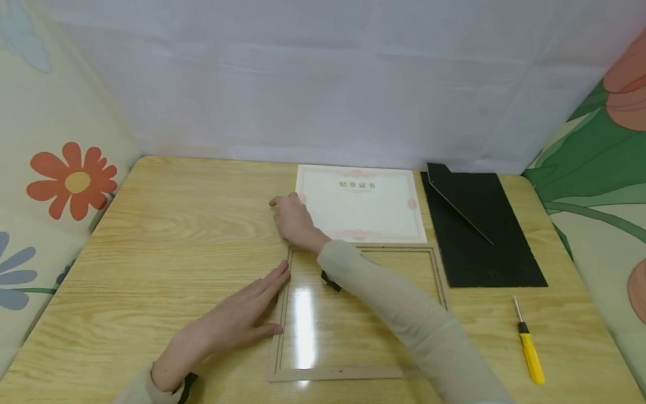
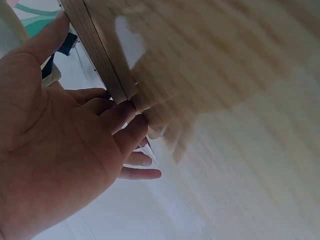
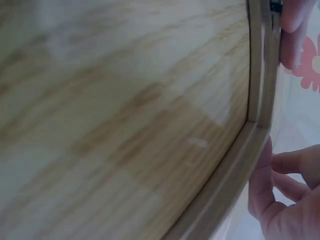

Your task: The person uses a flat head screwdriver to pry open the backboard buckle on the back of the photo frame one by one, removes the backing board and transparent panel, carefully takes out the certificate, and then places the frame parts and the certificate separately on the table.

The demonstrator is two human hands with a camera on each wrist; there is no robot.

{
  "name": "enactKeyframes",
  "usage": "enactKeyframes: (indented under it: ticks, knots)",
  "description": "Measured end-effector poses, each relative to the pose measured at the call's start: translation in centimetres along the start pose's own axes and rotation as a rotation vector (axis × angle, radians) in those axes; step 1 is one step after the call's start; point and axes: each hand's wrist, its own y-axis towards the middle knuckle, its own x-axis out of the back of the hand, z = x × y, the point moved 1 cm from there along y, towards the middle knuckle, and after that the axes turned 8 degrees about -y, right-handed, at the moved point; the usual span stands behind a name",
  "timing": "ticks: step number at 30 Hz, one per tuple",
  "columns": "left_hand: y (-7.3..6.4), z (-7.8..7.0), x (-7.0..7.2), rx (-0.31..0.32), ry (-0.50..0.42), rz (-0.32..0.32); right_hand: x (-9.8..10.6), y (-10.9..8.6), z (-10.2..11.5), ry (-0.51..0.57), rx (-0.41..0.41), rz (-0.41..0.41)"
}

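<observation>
A wooden picture frame (image 1: 340,373) with a clear, shiny pane lies on the table, its inner ledge facing up. Along its left side rests my left hand (image 1: 234,317), fingers extended and fingertips and thumb touching the outer edge. My right arm crosses over the pane. At the far left corner is my right hand (image 1: 296,223), its fingers loosely bent; the right wrist view shows fingers (image 3: 260,187) against the outside of the frame's corner. Just behind the frame lies a printed certificate (image 1: 368,210), its left edge partly covered by my right hand.
A black backing board (image 1: 489,269) with a raised stand flap (image 1: 454,207) lies at the far right. In front of it is a screwdriver (image 1: 531,356) with a yellow handle. White cloth (image 1: 303,84) hangs behind the wooden table (image 1: 176,224).
</observation>
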Motion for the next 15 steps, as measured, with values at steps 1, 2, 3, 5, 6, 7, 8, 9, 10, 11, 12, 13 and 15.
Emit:
enactKeyframes:
  ticks: [1,2,3,5,6,7,8,9,10,11,12,13,15]
  knots:
    - [0.0,0.0,0.0,-0.001,0.002,0.0,0.0,0.0,0.2,-0.045,0.006,0.005]
    - [0.0,-0.1,0.0,-0.001,0.005,0.002,0.0,0.1,0.4,-0.082,0.011,0.013]
    - [0.0,-0.1,0.0,-0.001,0.005,0.004,0.0,0.1,0.6,-0.113,0.019,0.018]
    - [0.0,-0.1,0.0,0.001,0.008,0.008,0.0,0.2,0.9,-0.165,0.023,0.025]
    - [0.0,-0.1,0.0,-0.001,0.01,0.009,0.0,0.2,1.0,-0.196,0.026,0.024]
    - [-0.1,-0.1,0.0,-0.001,0.011,0.01,0.0,0.3,1.1,-0.223,0.03,0.024]
    - [-0.1,-0.1,0.0,-0.002,0.015,0.01,0.0,0.3,1.2,-0.241,0.036,0.024]
    - [-0.1,-0.1,0.0,-0.004,0.018,0.007,0.0,0.3,1.3,-0.261,0.044,0.023]
    - [-0.1,-0.1,0.0,-0.005,0.022,0.005,-0.1,0.3,1.4,-0.279,0.047,0.022]
    - [-0.1,-0.1,0.0,-0.006,0.026,0.002,-0.1,0.3,1.5,-0.301,0.052,0.021]
    - [-0.1,0.0,0.0,-0.007,0.028,-0.001,-0.1,0.3,1.6,-0.319,0.056,0.021]
    - [-0.1,0.0,0.0,-0.008,0.03,-0.003,-0.1,0.3,1.7,-0.34,0.055,0.022]
    - [-0.1,0.1,0.0,-0.011,0.031,-0.008,-0.1,0.3,1.9,-0.391,0.054,0.028]
